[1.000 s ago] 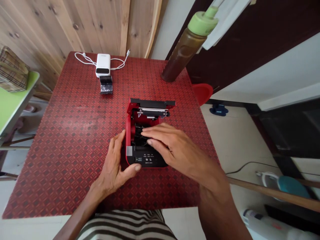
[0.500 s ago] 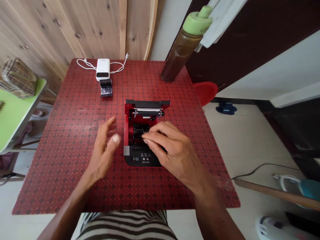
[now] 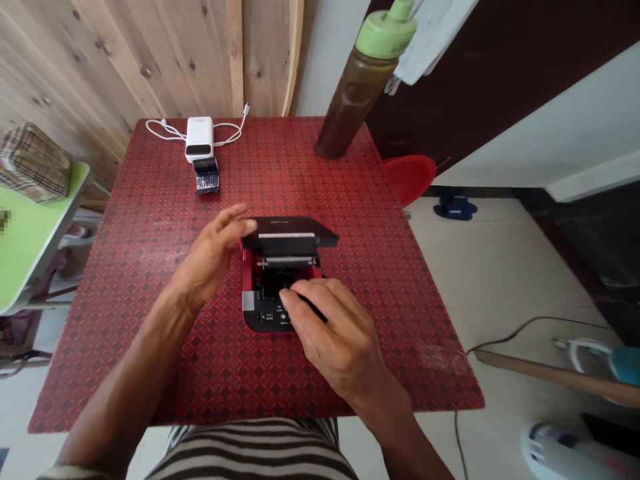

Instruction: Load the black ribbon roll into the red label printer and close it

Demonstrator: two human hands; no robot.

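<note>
Right fingers (image 3: 310, 300) curled on red plastic printer (image 3: 255, 293); left fingers (image 3: 227, 220) spread, empty, beside lid (image 3: 290, 228).

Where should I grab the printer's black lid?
Take the lid by its left edge, coming from the left: it stands raised above the red body, the left hand is beside that edge, and the right hand covers the front.

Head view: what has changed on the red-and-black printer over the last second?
The flat black lid of the red-and-black printer has swung up from lying open at the far end and now tilts toward the person. The left hand let go of the printer's side and rose beside the lid's left edge. The right hand moved nearer the front panel. The white power bank and brown green-capped bottle stayed put.
</note>
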